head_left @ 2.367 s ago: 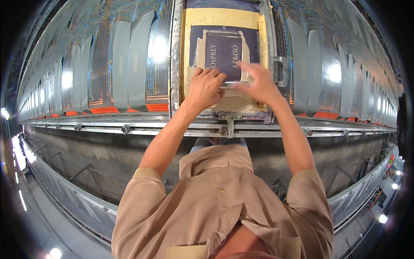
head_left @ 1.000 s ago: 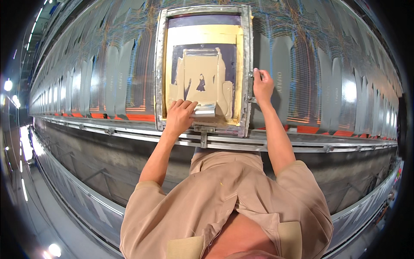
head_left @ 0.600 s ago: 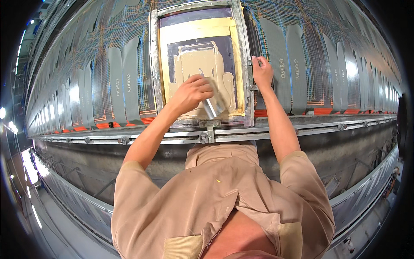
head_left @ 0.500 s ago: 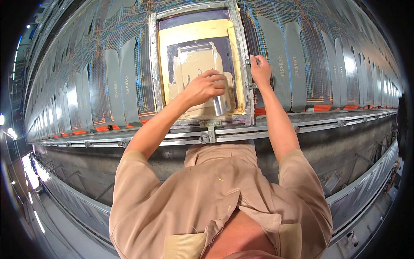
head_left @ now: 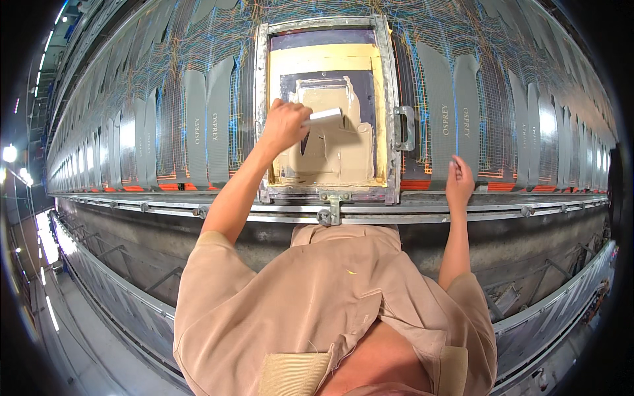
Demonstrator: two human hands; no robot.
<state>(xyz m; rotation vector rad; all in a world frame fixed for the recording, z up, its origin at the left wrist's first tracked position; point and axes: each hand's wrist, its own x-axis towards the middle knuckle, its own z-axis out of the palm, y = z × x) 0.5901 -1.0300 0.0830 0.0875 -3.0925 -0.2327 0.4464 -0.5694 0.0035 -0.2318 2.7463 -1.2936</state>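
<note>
My left hand [head_left: 286, 124] is closed around a squeegee [head_left: 326, 117], a short bar with a pale, shiny face. It is held over a screen-printing frame [head_left: 392, 99] with metal sides. Beige ink [head_left: 330, 155] lies thick and smeared on the frame's mesh, which has yellow tape [head_left: 304, 58] around a dark area. To the right of the frame, my right hand [head_left: 460, 181] hovers near the table's front edge, fingers loosely bent and with nothing visible in them. A metal handle [head_left: 405, 128] on the frame's right side stands apart from that hand.
Grey fabric panels [head_left: 436, 92] lie in rows along the long, curving table, with coloured threads [head_left: 337, 12] running across it. A metal rail [head_left: 264, 208] follows the near edge, and a clamp-like bracket [head_left: 335, 208] joins it below the frame. Another long table edge [head_left: 125, 290] runs behind me.
My right hand has come off the frame's side and moved right and nearer to me. My left hand has shifted left, turning the squeegee from upright to crosswise.
</note>
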